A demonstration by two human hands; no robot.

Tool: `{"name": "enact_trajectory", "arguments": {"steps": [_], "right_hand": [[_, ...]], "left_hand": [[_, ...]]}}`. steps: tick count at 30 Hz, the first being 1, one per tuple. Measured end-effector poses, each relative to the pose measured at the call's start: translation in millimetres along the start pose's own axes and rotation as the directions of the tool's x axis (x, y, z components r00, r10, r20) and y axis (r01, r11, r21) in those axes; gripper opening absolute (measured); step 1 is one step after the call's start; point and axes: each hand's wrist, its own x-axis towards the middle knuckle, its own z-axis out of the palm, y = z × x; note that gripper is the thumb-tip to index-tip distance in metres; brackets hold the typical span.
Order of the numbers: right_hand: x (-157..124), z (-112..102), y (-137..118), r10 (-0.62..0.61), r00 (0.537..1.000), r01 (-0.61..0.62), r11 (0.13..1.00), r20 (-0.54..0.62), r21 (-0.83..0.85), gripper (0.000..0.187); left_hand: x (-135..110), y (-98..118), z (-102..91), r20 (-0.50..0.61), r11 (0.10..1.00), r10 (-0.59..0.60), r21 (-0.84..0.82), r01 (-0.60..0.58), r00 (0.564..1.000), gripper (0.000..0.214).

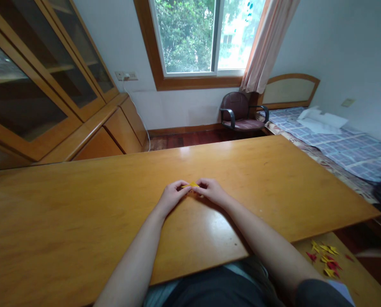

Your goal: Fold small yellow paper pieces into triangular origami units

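Note:
Between my fingertips, over the middle of the wooden table point(97, 213), is a small folded piece of yellow paper point(194, 184) with pointed ends. My left hand point(174, 195) pinches its left side. The right side is pinched by my right hand point(210, 190). Both hands rest close to the tabletop, nearly touching each other. My fingers cover much of the paper, so its full shape is hidden.
At lower right, several yellow and red folded paper pieces point(329, 258) lie on a lower wooden surface point(363, 277). A brown armchair point(238, 113) and a bed point(353, 140) stand beyond the table. A glass-door cabinet point(91, 136) is at left.

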Motion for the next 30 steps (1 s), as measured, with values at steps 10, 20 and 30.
{"name": "enact_trajectory", "arguments": {"steps": [10, 20, 30], "right_hand": [[-1.4, -3.0, -7.4, 0.038, 0.999, -0.038, 0.999, -0.019, -0.010, 0.028], [-4.3, -5.1, -12.9, 0.084, 0.996, -0.086, 0.993, 0.025, 0.080, 0.029], [-3.2, -4.7, -3.1, 0.088, 0.995, -0.096, 0.982, 0.055, 0.165, 0.033]], "left_hand": [[0.4, -2.1, 1.4, 0.032, 0.994, -0.066, -0.083, 0.068, 0.997, 0.030], [-2.0, 3.9, 1.2, 0.047, 0.993, -0.048, -0.101, 0.053, 0.998, 0.027], [-2.0, 2.8, 1.4, 0.099, 0.992, -0.076, -0.091, 0.085, 0.992, 0.030]]}}
